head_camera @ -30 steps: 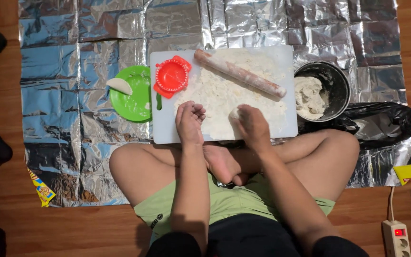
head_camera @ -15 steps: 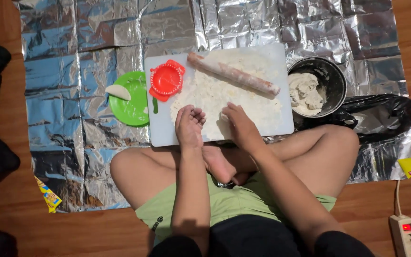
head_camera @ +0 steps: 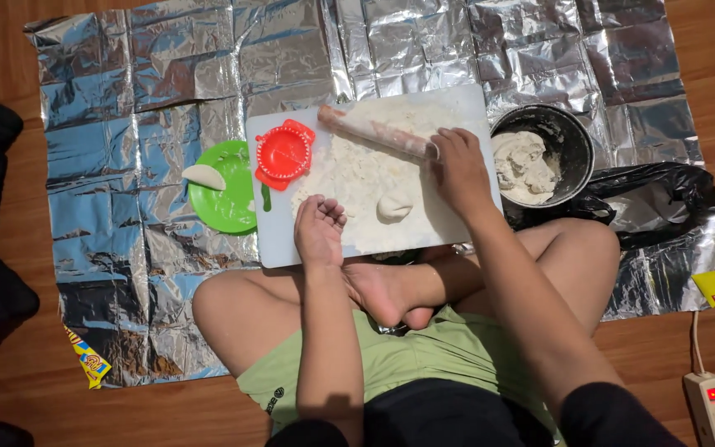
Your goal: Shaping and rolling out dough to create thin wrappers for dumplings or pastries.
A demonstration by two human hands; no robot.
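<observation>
Right hand (head_camera: 459,168): fingers closed over the near end of the rolling pin (head_camera: 378,132), which lies aslant on the floured white board (head_camera: 275,240).
Left hand (head_camera: 318,230): loosely curled, empty, resting on the board's edge.
Dough lump (head_camera: 394,207): on the board, between the hands.

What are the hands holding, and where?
The right hand grips the floury wooden rolling pin at its right end. The left hand holds nothing; it rests on the white board.

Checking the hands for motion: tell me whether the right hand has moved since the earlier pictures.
Yes. The right hand has gone from the near edge of the white board up to the rolling pin, towards the black bowl.
</observation>
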